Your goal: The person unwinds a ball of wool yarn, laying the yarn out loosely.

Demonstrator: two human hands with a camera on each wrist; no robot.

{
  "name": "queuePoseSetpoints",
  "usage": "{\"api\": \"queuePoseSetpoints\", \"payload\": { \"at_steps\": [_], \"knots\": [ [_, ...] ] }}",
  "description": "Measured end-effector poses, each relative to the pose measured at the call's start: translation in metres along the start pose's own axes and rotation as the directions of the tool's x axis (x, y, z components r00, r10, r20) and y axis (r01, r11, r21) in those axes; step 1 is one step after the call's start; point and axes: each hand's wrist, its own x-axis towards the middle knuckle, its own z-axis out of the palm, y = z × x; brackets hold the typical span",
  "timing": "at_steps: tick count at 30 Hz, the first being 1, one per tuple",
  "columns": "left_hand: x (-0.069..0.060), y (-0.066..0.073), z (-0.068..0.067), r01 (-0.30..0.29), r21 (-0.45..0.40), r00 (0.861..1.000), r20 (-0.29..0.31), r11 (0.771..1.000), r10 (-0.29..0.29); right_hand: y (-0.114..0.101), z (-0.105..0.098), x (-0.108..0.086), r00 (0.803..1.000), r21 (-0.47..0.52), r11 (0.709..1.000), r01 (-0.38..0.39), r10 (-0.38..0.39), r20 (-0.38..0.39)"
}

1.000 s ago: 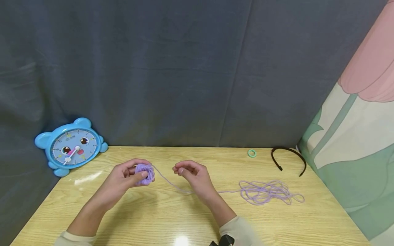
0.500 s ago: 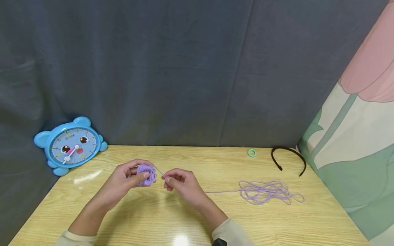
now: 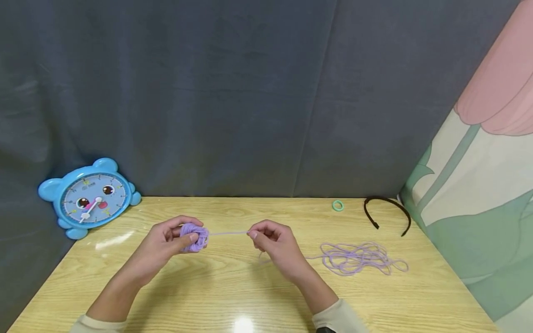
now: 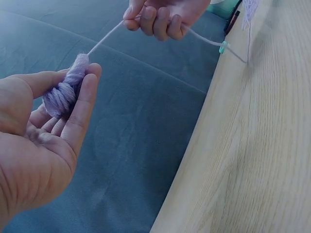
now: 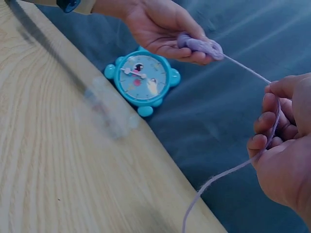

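A small wound ball of purple yarn [image 3: 194, 237] sits in my left hand [image 3: 160, 247], gripped between thumb and fingers. From it a single strand [image 3: 229, 233] runs taut to my right hand [image 3: 276, 245], which pinches it between thumb and forefinger. In the right wrist view the strand passes across the curled fingers [image 5: 265, 121] and hangs slack below the hand toward the table. A loose, tangled heap of the same yarn [image 3: 354, 259] lies on the table to the right, joined to the strand.
A blue animal-shaped clock [image 3: 95, 199] stands at the table's back left. At the back right lie a small green ring [image 3: 337, 206] and a black headband [image 3: 387, 200]. A dark curtain [image 3: 250, 101] hangs behind the wooden table [image 3: 200, 300].
My right hand came in toward the ball, took the strand between thumb and forefinger, then drew it away to the right until taut. The left hand stays nearly in place.
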Motion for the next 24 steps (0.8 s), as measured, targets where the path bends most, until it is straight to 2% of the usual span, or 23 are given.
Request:
{"api": "queuePoseSetpoints", "payload": {
  "at_steps": [8,17,24],
  "knots": [
    [-0.002,0.001,0.0,-0.01,0.004,1.0,-0.024,1.0,0.01,-0.008,-0.014,-0.002,0.998,-0.035,0.999,0.009,-0.011,-0.056],
    [-0.002,0.0,-0.002,-0.028,-0.039,0.999,-0.038,0.999,0.026,-0.018,-0.029,-0.003,0.992,-0.019,0.999,0.047,-0.049,-0.112],
    [-0.001,0.002,-0.004,-0.033,-0.047,0.997,-0.071,0.998,0.03,-0.021,-0.038,-0.004,0.99,-0.001,0.997,0.074,-0.074,-0.116]
  ]
}}
